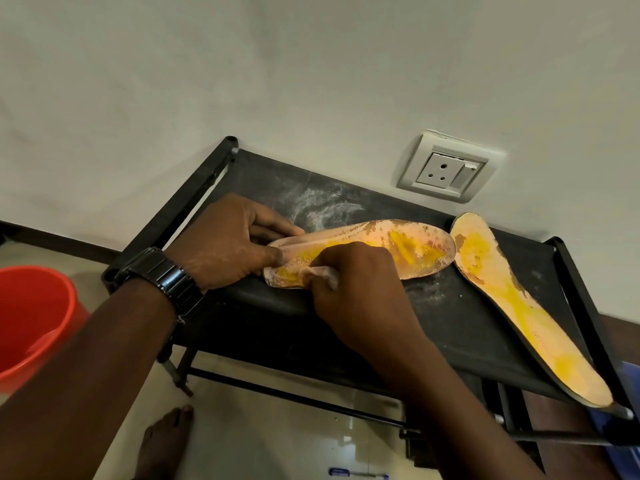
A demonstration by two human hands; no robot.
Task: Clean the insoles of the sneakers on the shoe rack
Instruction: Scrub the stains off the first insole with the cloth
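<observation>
Two worn orange-yellow insoles lie on the black fabric top of the shoe rack (450, 317). The nearer insole (408, 245) lies crosswise in the middle. My left hand (225, 244) pinches its heel end between thumb and fingers. My right hand (353, 282) grips a small pale cloth (323, 273) and presses it onto the heel part of that insole. The second insole (512, 303) rests to the right, running from the wall toward the rack's front right corner, untouched. No sneakers are in sight.
White dust marks the rack top behind the insoles. A red bucket (31, 323) stands on the floor at the left. A wall socket (446, 168) is above the rack. A pen (356, 474) lies on the tiled floor near my bare foot (166, 441).
</observation>
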